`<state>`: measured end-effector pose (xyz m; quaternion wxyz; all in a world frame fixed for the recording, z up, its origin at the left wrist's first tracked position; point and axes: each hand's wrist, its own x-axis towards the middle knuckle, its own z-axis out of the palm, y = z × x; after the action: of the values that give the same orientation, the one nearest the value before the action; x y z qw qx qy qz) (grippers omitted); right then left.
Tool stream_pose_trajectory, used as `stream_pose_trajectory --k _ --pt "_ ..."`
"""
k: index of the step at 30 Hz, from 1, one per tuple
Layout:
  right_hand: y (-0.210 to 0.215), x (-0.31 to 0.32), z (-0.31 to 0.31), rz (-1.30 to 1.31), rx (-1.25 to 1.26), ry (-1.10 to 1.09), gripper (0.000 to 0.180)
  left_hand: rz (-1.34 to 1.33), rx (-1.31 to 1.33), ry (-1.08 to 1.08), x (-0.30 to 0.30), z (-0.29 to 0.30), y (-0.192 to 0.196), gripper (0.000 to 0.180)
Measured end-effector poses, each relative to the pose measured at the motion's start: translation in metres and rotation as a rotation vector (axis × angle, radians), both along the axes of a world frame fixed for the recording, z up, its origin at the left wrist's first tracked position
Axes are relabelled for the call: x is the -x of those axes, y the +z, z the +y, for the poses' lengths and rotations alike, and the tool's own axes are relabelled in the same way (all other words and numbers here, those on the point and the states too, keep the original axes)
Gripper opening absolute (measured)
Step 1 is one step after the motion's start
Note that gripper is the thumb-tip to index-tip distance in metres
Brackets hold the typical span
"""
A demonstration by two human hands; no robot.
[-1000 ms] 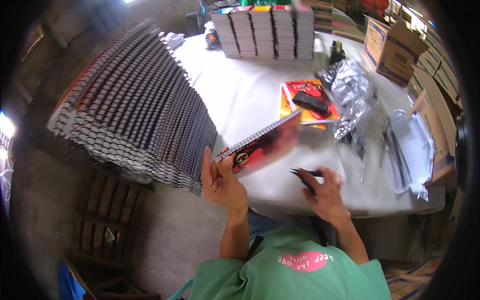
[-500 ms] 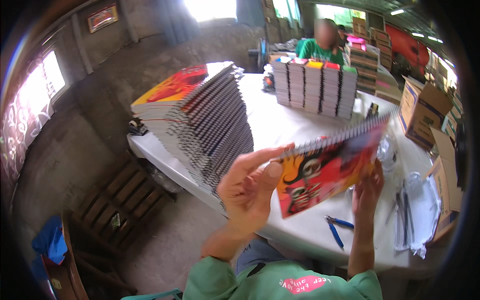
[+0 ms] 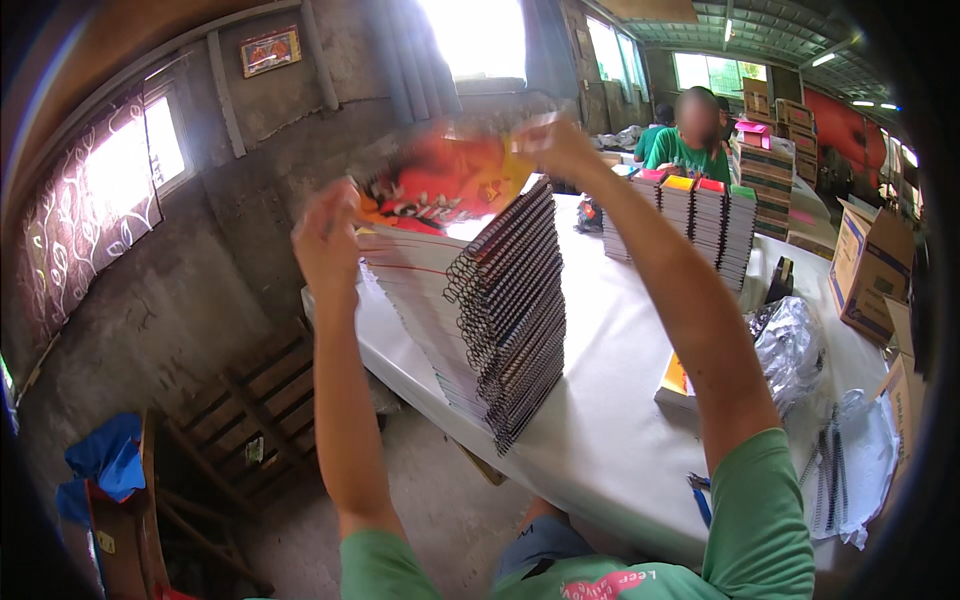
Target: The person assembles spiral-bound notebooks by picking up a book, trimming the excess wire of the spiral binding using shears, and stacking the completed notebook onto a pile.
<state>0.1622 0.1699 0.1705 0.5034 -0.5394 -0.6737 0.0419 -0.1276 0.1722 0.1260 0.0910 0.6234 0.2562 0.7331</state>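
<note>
A spiral notebook (image 3: 445,185) with a red, orange and yellow cover is at the top of a tall stack of spiral notebooks (image 3: 505,320), blurred by motion. My left hand (image 3: 328,235) grips its left edge, and my right hand (image 3: 553,148) holds its far right side, fingers partly smeared. Whether the notebook rests on the pile or hovers just over it, I cannot tell. The stack's black wire coils face right and its white page edges face me. Beneath my right forearm lie more notebooks, with a yellow-orange cover (image 3: 677,377) on top, partly hidden.
Blue-handled cutting pliers (image 3: 700,498) lie near the white table's (image 3: 600,440) front edge. Loose black coils (image 3: 828,480) and a clear plastic bag (image 3: 790,345) are to the right. Several notebook stacks (image 3: 690,215) stand farther back, before a person in green (image 3: 690,150). Cardboard boxes (image 3: 868,255) stand at right.
Both hands have carried the notebook left and away from me, from above the table to the top of the tall stack. The view has turned, and the pliers are now partly hidden.
</note>
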Motion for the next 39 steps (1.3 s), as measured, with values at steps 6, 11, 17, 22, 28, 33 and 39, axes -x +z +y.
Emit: stream_pose_trajectory --k 6,11,17,22,28,33,39 --pt "-0.053 0.022 0.028 0.484 0.009 0.118 0.036 -0.216 0.006 -0.216 -0.034 0.003 -0.046 0.043" --pt "-0.056 0.023 0.041 0.468 -0.119 0.049 0.042 -0.21 -0.15 -0.082 -0.042 0.006 -0.049 0.04" --pt "-0.06 -0.009 0.022 0.566 -0.198 0.116 0.067 -0.446 -0.176 -0.373 -0.036 0.01 -0.046 0.045" --pt "-0.141 -0.155 -0.081 0.465 0.381 -0.107 0.059 -0.278 -0.149 0.269 -0.018 -0.065 -0.047 0.049" --pt "-0.335 -0.33 -0.195 -0.024 0.762 -0.981 0.055 0.238 -0.398 -0.511 -0.151 -0.132 -0.153 0.033" --pt "-0.345 -0.274 -0.159 -0.019 0.964 -1.082 0.055 0.734 0.636 -0.568 -0.295 -0.074 -0.297 0.074" --pt "-0.368 -0.317 -0.177 0.221 1.011 -0.871 0.076 0.782 0.674 -0.748 -0.363 -0.083 -0.34 0.091"
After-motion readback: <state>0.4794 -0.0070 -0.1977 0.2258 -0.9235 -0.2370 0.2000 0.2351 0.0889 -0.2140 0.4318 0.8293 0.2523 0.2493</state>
